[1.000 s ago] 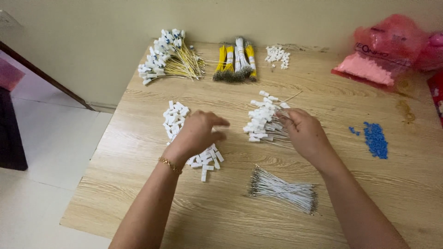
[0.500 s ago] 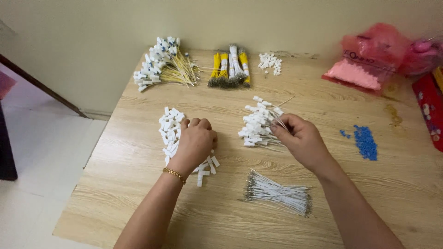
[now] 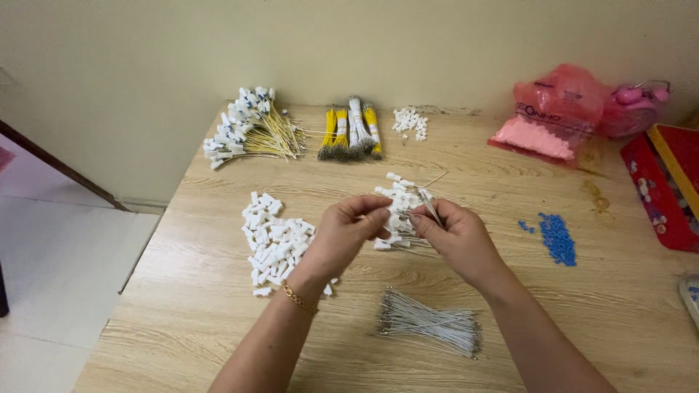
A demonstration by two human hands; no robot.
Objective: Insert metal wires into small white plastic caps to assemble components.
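Note:
My left hand (image 3: 348,234) and my right hand (image 3: 453,234) meet above the middle of the wooden table (image 3: 218,320). The left pinches a small white connector (image 3: 391,212) between thumb and forefinger. The right pinches a thin white wire (image 3: 429,206) whose tip points at that connector. Under both hands lies a small heap of white wires with connectors fitted (image 3: 399,195). Left of my left wrist is a pile of loose white connectors (image 3: 275,239). A bundle of bare white wires (image 3: 429,323) lies near the front edge.
At the back stand a fan of yellow wires with white ends (image 3: 251,132), bundled yellow and white wires (image 3: 351,132) and a few white connectors (image 3: 411,121). Small blue pieces (image 3: 557,236) lie at right, beyond them pink bags (image 3: 557,116) and a red box (image 3: 666,182).
My left hand has lifted off the loose connector pile with one connector and moved right to meet my right hand, which has raised a wire from the small heap.

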